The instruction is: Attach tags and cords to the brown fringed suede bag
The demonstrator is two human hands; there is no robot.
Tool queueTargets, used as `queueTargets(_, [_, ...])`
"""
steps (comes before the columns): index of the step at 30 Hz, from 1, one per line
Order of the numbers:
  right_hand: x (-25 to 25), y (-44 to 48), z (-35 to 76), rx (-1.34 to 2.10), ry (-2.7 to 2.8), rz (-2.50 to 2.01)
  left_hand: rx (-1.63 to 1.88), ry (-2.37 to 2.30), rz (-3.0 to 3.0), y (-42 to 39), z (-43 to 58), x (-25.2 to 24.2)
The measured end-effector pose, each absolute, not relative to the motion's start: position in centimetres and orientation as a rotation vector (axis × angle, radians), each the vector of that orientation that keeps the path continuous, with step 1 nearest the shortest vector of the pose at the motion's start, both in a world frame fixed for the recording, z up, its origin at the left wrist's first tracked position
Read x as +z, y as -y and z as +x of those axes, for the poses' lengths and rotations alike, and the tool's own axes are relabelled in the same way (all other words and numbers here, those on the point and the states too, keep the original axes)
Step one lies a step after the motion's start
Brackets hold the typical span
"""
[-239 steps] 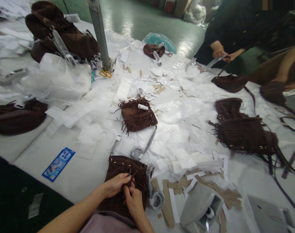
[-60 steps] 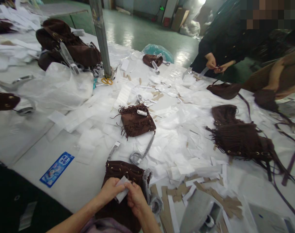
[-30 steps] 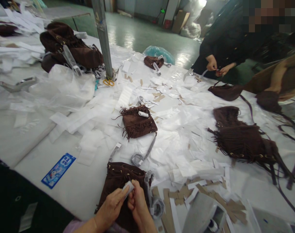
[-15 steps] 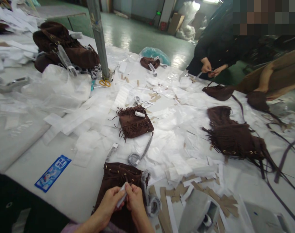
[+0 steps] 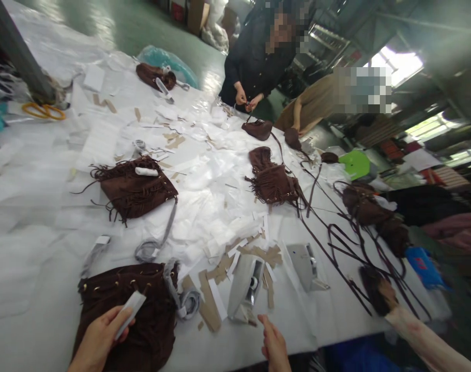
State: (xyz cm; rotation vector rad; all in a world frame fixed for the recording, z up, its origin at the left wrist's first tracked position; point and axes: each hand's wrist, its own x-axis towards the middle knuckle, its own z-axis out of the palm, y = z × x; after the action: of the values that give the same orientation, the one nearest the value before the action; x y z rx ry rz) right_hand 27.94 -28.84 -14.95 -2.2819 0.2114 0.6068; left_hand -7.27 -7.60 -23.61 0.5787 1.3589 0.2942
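Note:
A dark brown suede bag [image 5: 126, 315] lies flat at the near table edge. My left hand [image 5: 97, 341] rests over it, fingers closed on a small white paper strip [image 5: 130, 313]. My right hand [image 5: 274, 346] is off the bag, held over the table edge to the right with fingers stretched out and nothing in it. It is nearest a grey tape dispenser [image 5: 245, 287]. A wrapped grey strap [image 5: 181, 297] lies at the bag's right side.
A fringed brown bag [image 5: 132, 188] lies mid-table, another [image 5: 272, 178] farther right among long dark straps [image 5: 336, 243]. White paper and cardboard scraps [image 5: 227, 227] cover the table. Two people work at the far edge. Another person's arm [image 5: 413, 330] reaches in at the lower right. Orange scissors [image 5: 43, 110] lie at left.
The view has swung right. My right hand has let go of the strip and moved right, off the bag. My left hand still holds the white strip.

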Motion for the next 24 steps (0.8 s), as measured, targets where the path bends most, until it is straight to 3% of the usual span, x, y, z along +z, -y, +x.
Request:
queueTargets(8, [-17.2, 27.7, 27.7, 0.826, -0.295, -2.081, 0.283, -1.377, 0.56, 7.5, -8.1, -24.1])
queueTargets(24, [-20.2, 32.4, 23.0, 0.669, -0.212, -2.263, 0.245, -1.393, 0.58, 7.5, -7.9, -24.7])
